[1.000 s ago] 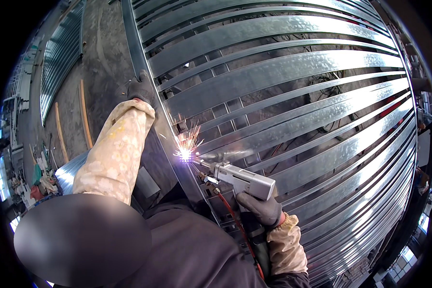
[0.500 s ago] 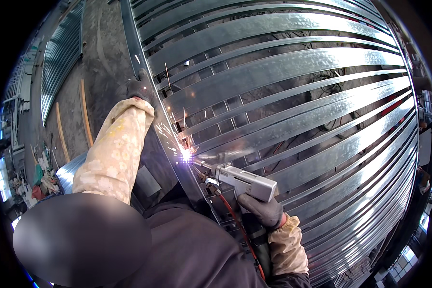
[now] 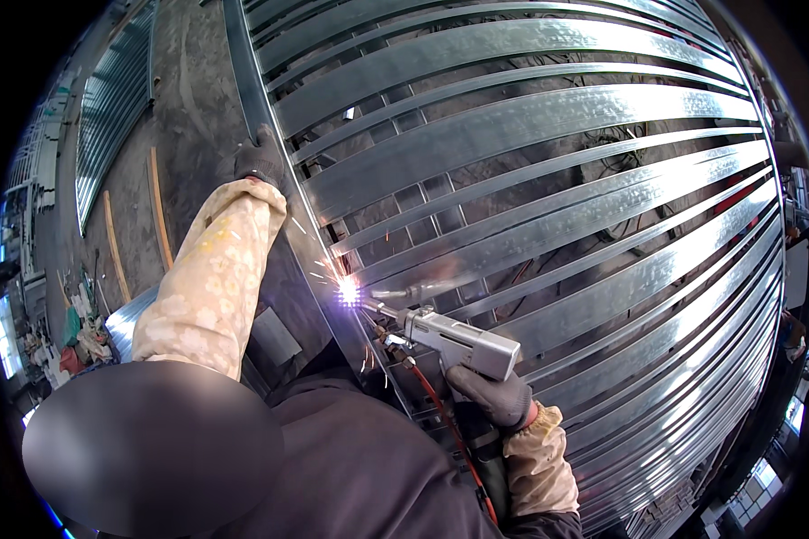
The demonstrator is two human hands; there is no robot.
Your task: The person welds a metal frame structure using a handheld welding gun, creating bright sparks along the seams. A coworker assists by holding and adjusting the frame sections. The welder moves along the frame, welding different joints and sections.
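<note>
Slats [image 3: 548, 115] of shiny metal, grey floor [image 3: 198, 99], wooden strips [image 3: 160, 208], ribbed panel [image 3: 115, 103]

Brightest spot: weld arc [image 3: 348, 290] between the hands, core clipped white, violet fringe; sparks [image 3: 331, 263] smeared into streaks. Hard glare bands on metal slats [image 3: 634, 110] right of the right hand [image 3: 490, 393]. Window panes [image 3: 757, 490] far right of it, blown out. Floor [image 3: 193, 90] around the left hand [image 3: 260, 160] dim. Silver welding gun [image 3: 463, 344] in right hand reasonably sharp. Smooth blur oval [image 3: 153, 449] below left hand, no detail. Fisheye bends slats; rim soft, corners black.
</note>
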